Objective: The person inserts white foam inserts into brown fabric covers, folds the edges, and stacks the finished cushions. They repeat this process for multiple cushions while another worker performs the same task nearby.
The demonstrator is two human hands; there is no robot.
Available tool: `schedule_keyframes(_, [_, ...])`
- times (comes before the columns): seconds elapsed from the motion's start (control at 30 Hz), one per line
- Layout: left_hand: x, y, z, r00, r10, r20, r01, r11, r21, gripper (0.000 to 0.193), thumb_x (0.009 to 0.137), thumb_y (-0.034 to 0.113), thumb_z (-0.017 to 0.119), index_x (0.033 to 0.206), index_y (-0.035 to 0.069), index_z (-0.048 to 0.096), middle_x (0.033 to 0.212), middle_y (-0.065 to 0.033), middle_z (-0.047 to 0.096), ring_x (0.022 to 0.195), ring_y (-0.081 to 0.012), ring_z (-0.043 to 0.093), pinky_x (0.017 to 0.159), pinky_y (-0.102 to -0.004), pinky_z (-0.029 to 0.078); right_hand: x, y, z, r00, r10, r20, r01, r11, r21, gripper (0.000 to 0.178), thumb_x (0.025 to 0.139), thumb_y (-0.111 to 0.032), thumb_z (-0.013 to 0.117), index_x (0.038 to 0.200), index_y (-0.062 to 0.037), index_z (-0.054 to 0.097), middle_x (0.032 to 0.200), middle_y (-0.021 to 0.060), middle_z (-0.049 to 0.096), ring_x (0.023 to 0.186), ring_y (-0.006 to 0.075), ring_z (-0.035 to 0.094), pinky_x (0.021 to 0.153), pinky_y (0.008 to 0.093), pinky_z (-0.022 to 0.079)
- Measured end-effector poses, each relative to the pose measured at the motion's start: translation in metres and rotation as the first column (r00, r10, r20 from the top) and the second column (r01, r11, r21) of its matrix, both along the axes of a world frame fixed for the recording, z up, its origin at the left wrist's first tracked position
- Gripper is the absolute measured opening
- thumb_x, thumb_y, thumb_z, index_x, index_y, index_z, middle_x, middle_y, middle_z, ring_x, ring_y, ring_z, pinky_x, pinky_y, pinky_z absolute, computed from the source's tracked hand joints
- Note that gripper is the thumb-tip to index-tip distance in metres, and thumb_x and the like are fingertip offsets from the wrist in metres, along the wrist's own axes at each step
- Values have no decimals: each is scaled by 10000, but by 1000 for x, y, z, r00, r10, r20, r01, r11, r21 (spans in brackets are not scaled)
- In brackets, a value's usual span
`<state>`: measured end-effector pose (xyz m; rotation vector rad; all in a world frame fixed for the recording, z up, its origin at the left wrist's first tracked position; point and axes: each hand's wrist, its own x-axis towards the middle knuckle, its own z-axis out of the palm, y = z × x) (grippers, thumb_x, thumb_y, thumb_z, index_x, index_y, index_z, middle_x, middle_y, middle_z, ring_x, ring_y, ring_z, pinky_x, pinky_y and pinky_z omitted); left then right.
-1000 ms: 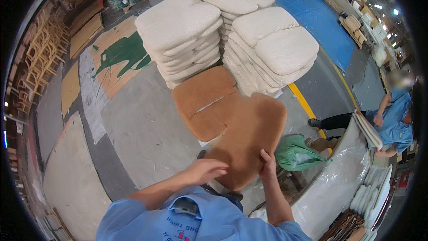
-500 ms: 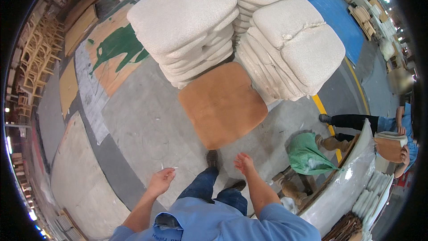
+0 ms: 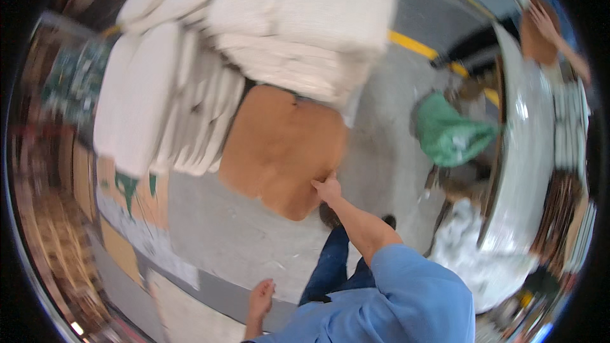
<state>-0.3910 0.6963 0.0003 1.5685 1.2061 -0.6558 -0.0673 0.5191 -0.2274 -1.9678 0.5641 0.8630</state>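
Right hand (image 3: 328, 188): fingers on edge of brown cushion (image 3: 281, 149), which spreads ahead-left of them; whether clamped, cannot tell. White cushion stacks (image 3: 298, 57) beyond. Left hand (image 3: 262, 297): apart from cushion, fingers curled, closure unclear.

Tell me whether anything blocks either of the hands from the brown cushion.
Nothing visible does. The right hand is already at the brown cushion, on its near right edge. The left hand is apart from it, with only grey floor showing between.
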Motion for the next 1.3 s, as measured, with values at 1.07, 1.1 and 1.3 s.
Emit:
schedule_keyframes(1.07, [257,-160,39,210,-854,476,784,438,440,357,1009,289,701,1217,2,734,1222,-192,745,1167,-311,686,1043,-392,520,-300,-446,111,868,-495,-44,434,798,-417,648,886,-445,718,1356,-5,644,1265,257,712,1191,422,683,1032,481,545])
schedule_keyframes(1.1, [266,-179,46,183,-864,470,765,425,483,350,1016,282,691,1215,-3,731,1221,-189,744,1167,-312,685,1044,-396,519,-317,-466,116,806,-574,-141,470,768,-435,656,868,-483,723,1346,-36,680,1264,224,726,1187,400,690,1030,460,547])
schedule_keyframes(1.3, [246,-351,67,97,-871,483,773,371,515,376,1043,302,640,1237,-12,712,1206,-192,744,1144,-313,690,1022,-403,529,-406,-542,146,773,-596,-215,551,800,-237,691,904,-536,708,1450,-122,624,904,121,784,743,224,735,641,409,596])
